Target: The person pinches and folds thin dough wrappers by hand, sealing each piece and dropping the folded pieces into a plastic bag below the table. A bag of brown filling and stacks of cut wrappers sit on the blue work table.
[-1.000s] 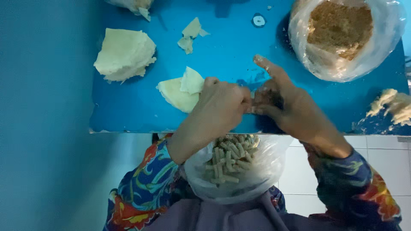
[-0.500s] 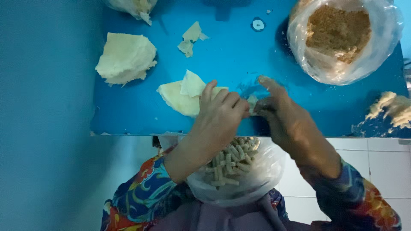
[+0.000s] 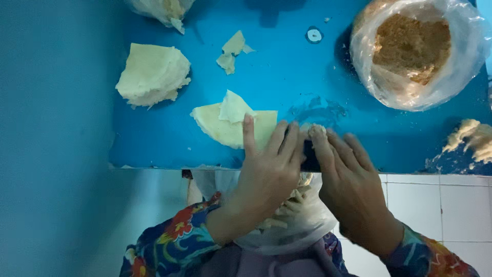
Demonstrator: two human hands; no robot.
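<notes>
While both hands press side by side at the near edge of the blue worktop [image 3: 154, 149], the left hand [image 3: 266, 174] lies with fingers stretched flat over a pale wrapper sheet [image 3: 225, 123]. The right hand [image 3: 348, 179] curls its fingertips on a small roll [image 3: 315, 129] just beside that sheet. A stack of wrappers [image 3: 152, 74] sits further left. A bag of brown filling [image 3: 415, 48] stands far right. Below the edge, a bag of finished rolls [image 3: 292, 215] hangs.

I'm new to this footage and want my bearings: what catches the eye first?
The two hands, left hand and right hand, pressed together over a pale wrapper at the blue table's near edge. A bag of brown crumbs sits top right, a wrapper stack upper left.
</notes>
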